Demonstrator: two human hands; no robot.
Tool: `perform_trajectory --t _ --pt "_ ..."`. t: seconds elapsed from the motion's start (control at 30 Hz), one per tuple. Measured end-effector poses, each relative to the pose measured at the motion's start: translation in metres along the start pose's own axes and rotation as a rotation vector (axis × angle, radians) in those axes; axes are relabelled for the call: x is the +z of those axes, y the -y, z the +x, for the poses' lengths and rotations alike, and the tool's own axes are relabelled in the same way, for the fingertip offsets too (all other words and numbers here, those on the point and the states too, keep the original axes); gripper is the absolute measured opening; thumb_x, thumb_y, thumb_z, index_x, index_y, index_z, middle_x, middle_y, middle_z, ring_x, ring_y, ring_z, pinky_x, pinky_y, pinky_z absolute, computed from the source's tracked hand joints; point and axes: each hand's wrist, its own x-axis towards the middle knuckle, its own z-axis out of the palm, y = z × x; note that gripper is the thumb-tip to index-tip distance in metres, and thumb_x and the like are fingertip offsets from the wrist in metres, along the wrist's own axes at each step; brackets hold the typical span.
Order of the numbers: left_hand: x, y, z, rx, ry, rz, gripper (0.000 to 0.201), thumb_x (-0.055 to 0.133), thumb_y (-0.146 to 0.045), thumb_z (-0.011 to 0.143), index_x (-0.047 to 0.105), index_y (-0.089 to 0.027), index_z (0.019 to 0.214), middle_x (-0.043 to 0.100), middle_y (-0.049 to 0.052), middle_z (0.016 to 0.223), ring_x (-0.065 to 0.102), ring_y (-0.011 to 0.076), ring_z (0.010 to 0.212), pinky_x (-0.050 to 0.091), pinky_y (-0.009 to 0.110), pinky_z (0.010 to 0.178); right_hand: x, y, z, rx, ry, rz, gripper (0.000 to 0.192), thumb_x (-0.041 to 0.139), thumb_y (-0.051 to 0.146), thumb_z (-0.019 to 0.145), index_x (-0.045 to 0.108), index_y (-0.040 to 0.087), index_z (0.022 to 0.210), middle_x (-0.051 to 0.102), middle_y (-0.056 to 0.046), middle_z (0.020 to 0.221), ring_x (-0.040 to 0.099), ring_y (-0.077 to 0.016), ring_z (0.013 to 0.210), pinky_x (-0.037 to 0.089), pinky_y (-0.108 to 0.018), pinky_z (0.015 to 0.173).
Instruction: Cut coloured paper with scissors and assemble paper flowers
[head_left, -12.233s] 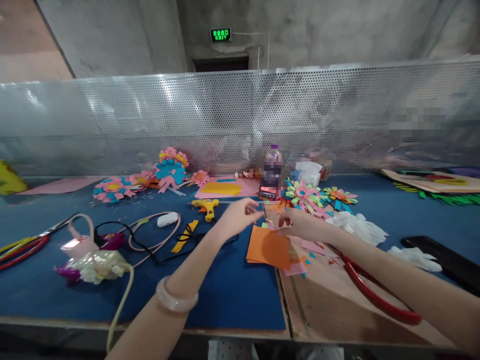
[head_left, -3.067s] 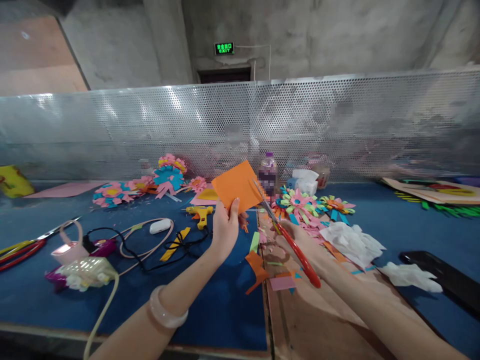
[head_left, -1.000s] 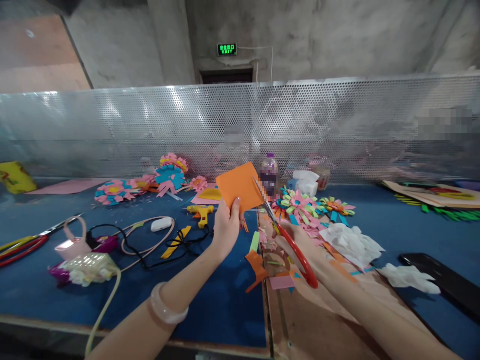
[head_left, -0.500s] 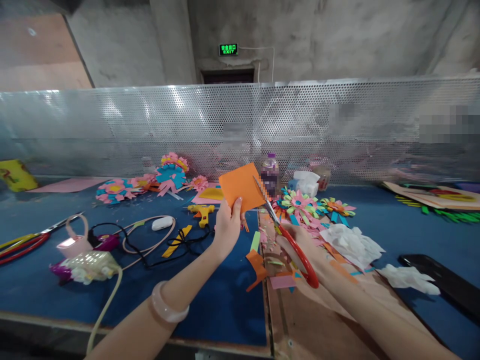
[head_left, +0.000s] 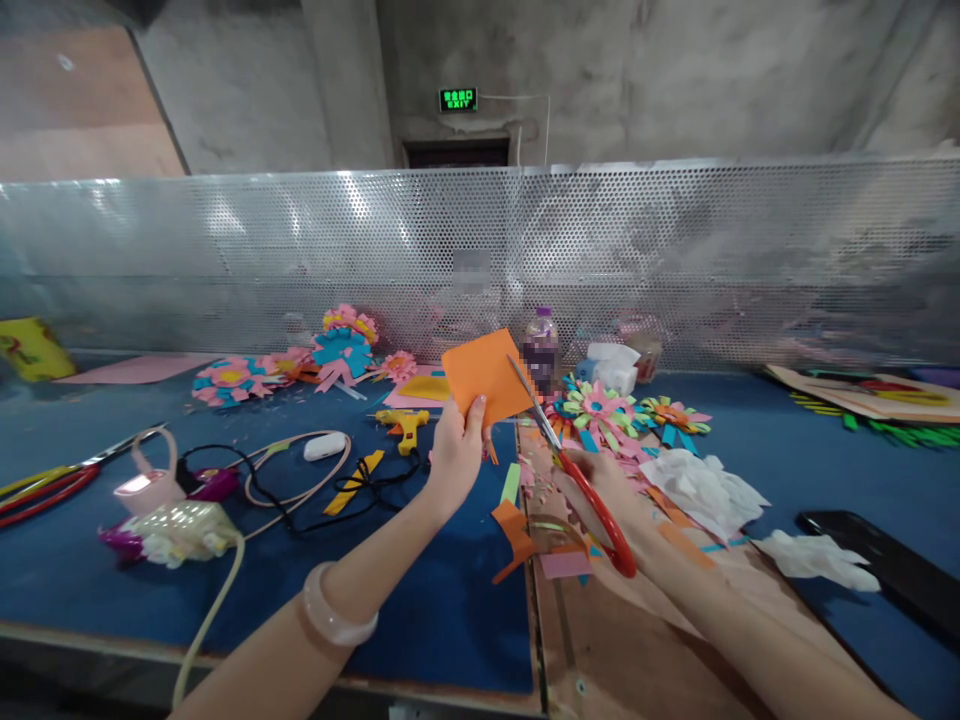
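My left hand pinches the lower edge of a square of orange paper, thumb in front, and holds it up over the table. In my right hand is a pair of scissors with red handles. Their blades point up and left and lie at the right edge of the orange paper. Whether the blades are parted is hard to make out. Orange paper scraps and a pink piece lie below, between my hands.
Paper flowers stand at the back left and right. A yellow glue gun with black cord lies left of centre. Other scissors rest far left. Crumpled tissue, a black phone and a purple-capped bottle are on the right side.
The orange paper has shifted very slightly to the right and down. The scissors' handles look a little closer together; both hands stay nearly in place.
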Motion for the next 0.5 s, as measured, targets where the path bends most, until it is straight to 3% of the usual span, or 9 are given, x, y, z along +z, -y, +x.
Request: perform_trajectory --t 0.1,0.27,0.5 --pt "0.001 0.000 0.000 0.004 -0.007 -0.005 0.028 0.042 -0.046 0.084 0.044 -0.019 0.076 0.041 -0.007 0.050 0.041 0.0066 0.038 0.033 0.017 0.038 0.002 0.000 -0.001 0.028 0.002 0.040 0.013 0.044 0.024 0.067 0.036 0.020 0.057 0.040 0.005 0.048 0.044 -0.0094 0.039 0.033 -0.021 0.038" --pt "0.001 -0.003 0.001 -0.023 -0.028 -0.014 0.028 0.042 -0.045 0.084 0.047 -0.018 0.081 0.041 -0.007 0.051 0.037 0.0053 0.037 0.032 0.016 0.036 0.007 -0.013 0.007 -0.049 -0.062 0.052 0.014 0.051 0.024 0.066 0.038 0.020 0.061 0.036 0.007 0.052 0.039 -0.0075 0.043 0.035 -0.020 0.041" --pt "-0.002 -0.004 0.004 -0.016 -0.053 -0.012 0.027 0.044 -0.044 0.083 0.048 -0.017 0.081 0.041 -0.007 0.051 0.036 0.0048 0.036 0.031 0.015 0.037 0.009 -0.024 0.009 -0.132 0.066 0.028 0.017 0.048 0.034 0.076 0.043 0.019 0.070 0.043 0.004 0.059 0.043 -0.0091 0.050 0.035 -0.021 0.046"
